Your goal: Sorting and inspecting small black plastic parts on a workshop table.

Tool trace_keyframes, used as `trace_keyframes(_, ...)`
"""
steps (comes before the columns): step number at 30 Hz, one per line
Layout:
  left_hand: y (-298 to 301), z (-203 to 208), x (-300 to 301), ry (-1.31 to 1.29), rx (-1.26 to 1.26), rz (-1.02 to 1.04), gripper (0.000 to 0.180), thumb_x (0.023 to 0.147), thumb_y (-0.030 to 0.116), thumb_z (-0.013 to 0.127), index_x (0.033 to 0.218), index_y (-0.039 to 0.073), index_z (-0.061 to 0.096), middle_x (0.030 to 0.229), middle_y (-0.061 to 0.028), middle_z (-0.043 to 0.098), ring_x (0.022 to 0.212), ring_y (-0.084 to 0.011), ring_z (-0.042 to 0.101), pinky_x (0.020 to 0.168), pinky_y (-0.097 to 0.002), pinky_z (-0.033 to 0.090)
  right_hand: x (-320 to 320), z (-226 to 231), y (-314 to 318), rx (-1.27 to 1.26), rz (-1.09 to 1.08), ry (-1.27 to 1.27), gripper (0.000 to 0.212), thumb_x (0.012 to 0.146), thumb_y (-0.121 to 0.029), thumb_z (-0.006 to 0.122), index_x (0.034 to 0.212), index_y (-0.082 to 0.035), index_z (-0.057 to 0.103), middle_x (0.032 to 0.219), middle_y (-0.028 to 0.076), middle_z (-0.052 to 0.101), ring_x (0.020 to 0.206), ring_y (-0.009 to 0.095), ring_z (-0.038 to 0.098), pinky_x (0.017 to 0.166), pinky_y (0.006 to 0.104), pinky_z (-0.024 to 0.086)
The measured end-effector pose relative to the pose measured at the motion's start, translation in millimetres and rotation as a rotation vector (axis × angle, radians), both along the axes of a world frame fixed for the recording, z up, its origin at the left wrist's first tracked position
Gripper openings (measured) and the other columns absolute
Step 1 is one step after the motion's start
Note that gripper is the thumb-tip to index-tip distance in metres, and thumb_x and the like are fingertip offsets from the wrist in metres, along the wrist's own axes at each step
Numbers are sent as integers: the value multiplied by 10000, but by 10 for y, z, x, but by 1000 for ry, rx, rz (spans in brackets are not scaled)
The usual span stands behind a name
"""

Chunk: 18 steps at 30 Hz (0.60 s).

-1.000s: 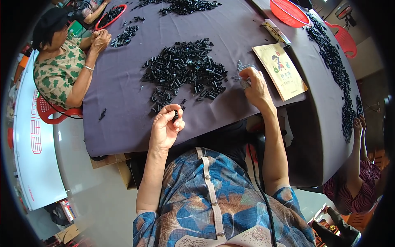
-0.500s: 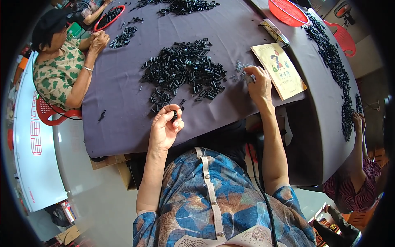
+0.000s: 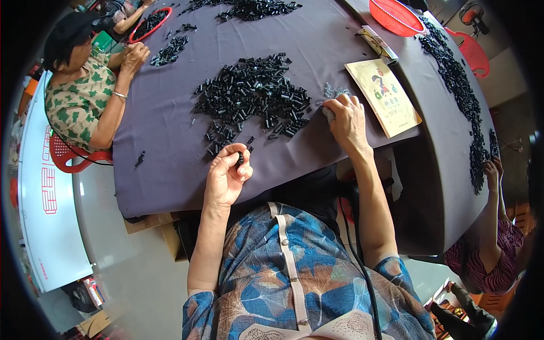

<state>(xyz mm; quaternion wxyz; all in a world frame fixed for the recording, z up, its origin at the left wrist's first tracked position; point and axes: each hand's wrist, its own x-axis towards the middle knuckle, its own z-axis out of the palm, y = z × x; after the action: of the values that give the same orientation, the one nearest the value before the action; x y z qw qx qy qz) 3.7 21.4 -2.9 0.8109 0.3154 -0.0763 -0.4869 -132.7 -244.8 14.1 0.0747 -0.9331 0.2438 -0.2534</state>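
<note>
At the purple-clothed table (image 3: 170, 130), my left hand (image 3: 225, 180) pinched one small black part (image 3: 239, 158). My right hand (image 3: 347, 118) lay curled over small grey pieces (image 3: 335, 90), its grip hidden. By my judgement most remained: the big black pile (image 3: 252, 99) sat unsorted.

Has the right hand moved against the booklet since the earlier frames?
Yes. The right hand has slid slightly toward the person, along the booklet, fingers beside the small grey parts.

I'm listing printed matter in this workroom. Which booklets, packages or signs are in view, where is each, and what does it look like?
Booklet: flat on the purple table, just right of the right hand; rectangular, yellow cover with a small coloured picture.
Packet: beyond the booklet, near the red basket; long, narrow, yellowish, too small to tell more.
Board: on the floor left of the table; white, curved, with red markings.
</note>
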Motion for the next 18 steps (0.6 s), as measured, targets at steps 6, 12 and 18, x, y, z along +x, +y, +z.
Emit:
trace_keyframes(6, 0, -20, -9, 25, -12, 16, 196, 902, 71, 516, 1068, -1, 590, 898, -111, 571, 625, -110, 492, 577, -242, 396, 25, -35, 45, -16, 52, 28, 146, 768, -47, 540, 903, -62, 593, 918, 109, 562, 937, 301, 500, 820, 405, 381)
trace_keyframes(12, 38, -4, 61, 132, -95, 7, 187, 933, 126, 481, 1040, 22, 593, 845, -80, 543, 611, -132, 466, 552, -257, 364, 53, 17, 106, 286, 60, -162, 208, 762, 35, 505, 962, -21, 514, 906, 205, 578, 897, 397, 552, 766, 452, 435)
trace_keyframes(18, 202, 180, 209, 123, 66, 117, 200, 983, 224, 449, 923, 64, 554, 743, -19, 455, 564, -115, 404, 514, -249, 334, 90, 60, 178, 437, 119, -303, 199, 737, 55, 537, 922, -17, 523, 777, 203, 594, 749, 384, 603, 674, 410, 479)
